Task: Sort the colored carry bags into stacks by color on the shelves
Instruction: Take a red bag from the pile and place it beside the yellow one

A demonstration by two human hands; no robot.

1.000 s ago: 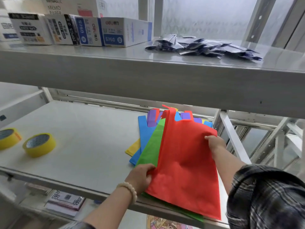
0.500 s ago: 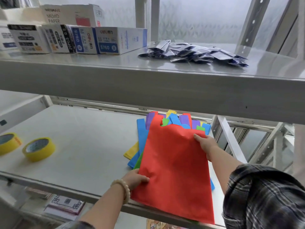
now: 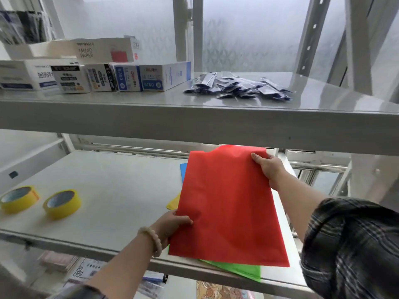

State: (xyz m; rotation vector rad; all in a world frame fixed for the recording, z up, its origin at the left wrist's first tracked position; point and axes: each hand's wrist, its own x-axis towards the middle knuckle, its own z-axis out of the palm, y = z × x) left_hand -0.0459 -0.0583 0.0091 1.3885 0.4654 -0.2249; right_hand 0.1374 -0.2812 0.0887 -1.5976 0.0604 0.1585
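Observation:
A red carry bag [image 3: 228, 203] is held flat above the right part of the lower shelf [image 3: 108, 190]. My left hand [image 3: 172, 225] grips its near left edge. My right hand [image 3: 269, 167] grips its far right corner. The bag's top reaches just under the upper shelf [image 3: 194, 121]. Beneath it lies a pile of other bags, mostly hidden: a green bag [image 3: 241, 269] sticks out at the near edge, a blue bag [image 3: 183, 171] and a yellow bag [image 3: 173, 203] show at the left.
Two yellow tape rolls [image 3: 61, 203] [image 3: 19, 198] lie at the lower shelf's left. The upper shelf carries a row of stationery boxes [image 3: 129, 76] and a heap of dark small packets [image 3: 237, 87]. A slanted shelf brace [image 3: 311, 39] stands at the right.
Both hands have lifted the red bag off the pile and moved it up and back. It now covers the coloured handles that showed before. The view tilted upward.

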